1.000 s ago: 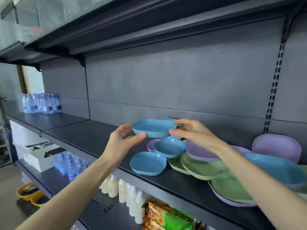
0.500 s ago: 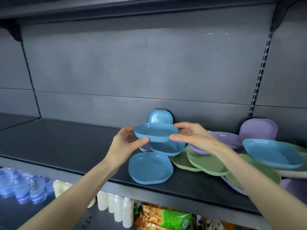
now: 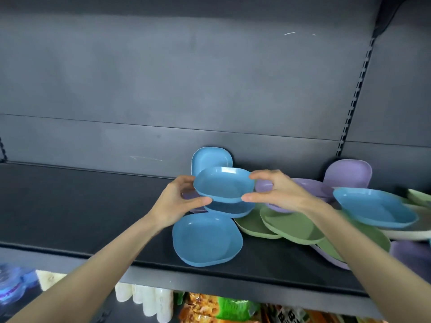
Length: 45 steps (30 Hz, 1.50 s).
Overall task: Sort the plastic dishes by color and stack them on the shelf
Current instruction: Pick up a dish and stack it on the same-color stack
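A small blue dish [image 3: 222,184] is held above the dark shelf [image 3: 81,206], tilted toward me. My left hand [image 3: 179,199] pinches its left rim and my right hand [image 3: 277,192] pinches its right rim. Under it lies another blue dish [image 3: 229,209], and a third blue dish [image 3: 206,240] sits flat near the shelf's front edge. One more blue dish [image 3: 211,158] leans on the back wall. Green plates [image 3: 289,226], purple dishes [image 3: 347,174] and a larger blue plate [image 3: 375,208] are piled to the right.
The shelf's left half is bare dark surface. A slotted upright [image 3: 354,99] runs up the back wall at the right. Below the shelf are white bottles [image 3: 144,301], snack packets [image 3: 224,308] and water bottles [image 3: 14,285].
The view has swung right and closer to the dishes. Both hands still hold the small blue dish, which now tilts more toward me above the blue pile.
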### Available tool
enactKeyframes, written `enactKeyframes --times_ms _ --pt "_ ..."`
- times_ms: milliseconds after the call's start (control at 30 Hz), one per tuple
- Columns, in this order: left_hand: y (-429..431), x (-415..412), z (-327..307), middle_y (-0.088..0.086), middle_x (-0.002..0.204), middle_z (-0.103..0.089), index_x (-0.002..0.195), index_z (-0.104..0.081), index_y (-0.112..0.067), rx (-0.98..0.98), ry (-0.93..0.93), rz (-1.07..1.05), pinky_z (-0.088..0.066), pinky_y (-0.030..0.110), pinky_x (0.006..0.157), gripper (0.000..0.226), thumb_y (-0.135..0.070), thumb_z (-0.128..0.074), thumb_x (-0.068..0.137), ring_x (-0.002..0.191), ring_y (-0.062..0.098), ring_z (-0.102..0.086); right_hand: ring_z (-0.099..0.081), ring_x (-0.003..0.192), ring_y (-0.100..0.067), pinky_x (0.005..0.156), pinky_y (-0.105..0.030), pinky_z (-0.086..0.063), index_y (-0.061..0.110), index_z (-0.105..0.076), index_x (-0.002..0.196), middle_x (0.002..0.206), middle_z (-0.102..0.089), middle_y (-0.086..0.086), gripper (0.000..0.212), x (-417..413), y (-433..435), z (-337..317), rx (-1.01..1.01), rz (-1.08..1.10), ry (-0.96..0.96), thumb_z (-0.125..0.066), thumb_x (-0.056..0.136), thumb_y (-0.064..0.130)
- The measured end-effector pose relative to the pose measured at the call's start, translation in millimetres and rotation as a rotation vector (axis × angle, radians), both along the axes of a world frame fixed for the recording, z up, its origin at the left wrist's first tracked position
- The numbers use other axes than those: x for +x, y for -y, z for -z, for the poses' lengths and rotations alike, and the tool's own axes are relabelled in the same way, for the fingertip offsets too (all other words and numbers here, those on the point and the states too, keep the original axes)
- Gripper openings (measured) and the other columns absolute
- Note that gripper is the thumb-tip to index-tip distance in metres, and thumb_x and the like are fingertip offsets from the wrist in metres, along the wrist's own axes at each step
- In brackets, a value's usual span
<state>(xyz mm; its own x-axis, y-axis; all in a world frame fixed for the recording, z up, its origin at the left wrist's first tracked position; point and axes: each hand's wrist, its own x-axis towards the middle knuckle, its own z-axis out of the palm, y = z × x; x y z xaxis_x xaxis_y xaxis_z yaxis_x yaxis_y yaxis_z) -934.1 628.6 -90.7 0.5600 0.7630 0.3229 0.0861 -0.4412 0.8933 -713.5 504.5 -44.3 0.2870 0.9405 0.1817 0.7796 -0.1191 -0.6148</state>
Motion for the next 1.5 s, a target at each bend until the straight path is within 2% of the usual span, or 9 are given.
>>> enactKeyframes --times_ms 100,300,500,800,1000,1167,1300,1400,1500 --pt "-15 5 9 -0.004 0.11 -0.066 0.104 -0.058 -0.021 -0.011 -0.021 0.084 -0.048 0.007 0.069 0.04 -0.009 -0.08 0.073 0.104 0.001 -0.06 -0.026 0.135 -0.01 0.11 -0.027 -0.017 0.036 -0.051 0.131 0.139 -0.042 0.013 0.073 2 -2 16 -0.015 0.09 0.126 -0.072 0.066 0.062" --pt "-45 5 27 -0.022 0.109 -0.063 0.105 -0.056 -0.033 0.061 -0.145 0.176 -0.044 0.017 0.092 0.045 -0.028 -0.084 0.07 0.112 -0.006 -0.055 -0.015 0.14 -0.014 0.1 -0.027 -0.005 0.048 -0.048 0.127 0.143 -0.037 0.017 0.07 -6 -6 40 -0.096 0.183 0.224 -0.06 0.064 0.077" --pt "-56 9 33 -0.02 0.114 -0.063 0.106 -0.058 -0.036 0.08 -0.201 0.175 -0.044 0.036 0.103 0.066 -0.065 -0.073 0.048 0.113 0.0 -0.056 -0.018 0.14 -0.006 0.095 -0.027 -0.006 0.038 -0.057 0.122 0.138 -0.045 0.02 0.045 -17 -5 38 -0.087 0.218 0.367 -0.06 0.082 0.058" --pt "-54 11 34 -0.025 0.103 -0.062 0.1 -0.05 -0.048 0.095 -0.181 0.174 -0.041 0.034 0.104 0.049 -0.046 -0.083 0.064 0.113 0.004 -0.056 -0.024 0.135 -0.004 0.092 -0.022 -0.005 0.034 -0.064 0.115 0.128 -0.052 0.024 0.038 -25 -5 38 -0.042 0.199 0.391 -0.068 0.08 0.049" --pt "-52 10 30 -0.025 0.105 -0.062 0.103 -0.051 -0.052 0.109 -0.205 0.196 -0.041 0.031 0.101 0.057 -0.059 -0.075 0.052 0.114 0.004 -0.053 -0.033 0.124 -0.003 0.099 -0.026 -0.01 0.046 -0.063 0.087 0.116 -0.061 0.017 0.019 -26 -10 38 -0.011 0.11 0.396 -0.076 0.073 0.046" --pt "-54 12 34 -0.017 0.13 -0.053 0.119 -0.063 -0.025 0.118 -0.201 0.187 -0.043 0.029 0.103 0.056 -0.036 -0.084 0.068 0.111 0.002 -0.056 -0.05 0.1 -0.006 0.101 -0.039 -0.026 0.037 -0.071 0.074 0.086 -0.069 0.017 0.006 -25 -11 39 0.097 0.056 0.391 -0.077 0.074 0.038" --pt "-49 6 26 -0.014 0.121 -0.061 0.123 -0.062 -0.019 0.109 -0.173 0.139 -0.042 0.023 0.101 0.06 -0.035 -0.083 0.068 0.11 -0.001 -0.056 -0.056 0.079 -0.004 0.089 -0.046 -0.043 0.03 -0.073 0.076 0.076 -0.067 0.02 0.006 -27 -12 41 0.183 -0.005 0.383 -0.078 0.075 0.033" --pt "-38 -6 19 -0.013 0.115 -0.064 0.125 -0.06 -0.019 0.143 -0.133 0.071 -0.037 0.015 0.091 0.063 -0.036 -0.082 0.069 0.108 -0.002 -0.055 -0.061 0.076 -0.011 0.083 -0.036 -0.047 0.018 -0.075 0.076 0.081 -0.072 0.008 0.008 -39 -8 36 0.268 -0.015 0.358 -0.079 0.075 0.024" --pt "-23 -20 15 -0.014 0.113 -0.064 0.126 -0.06 -0.021 0.162 -0.08 -0.013 -0.037 0.016 0.09 0.065 -0.038 -0.082 0.068 0.109 -0.002 -0.054 -0.059 0.093 -0.006 0.087 -0.015 -0.04 0.013 -0.076 0.08 0.103 -0.07 -0.002 0.008 -53 2 33 0.318 0.023 0.253 -0.078 0.075 0.02"
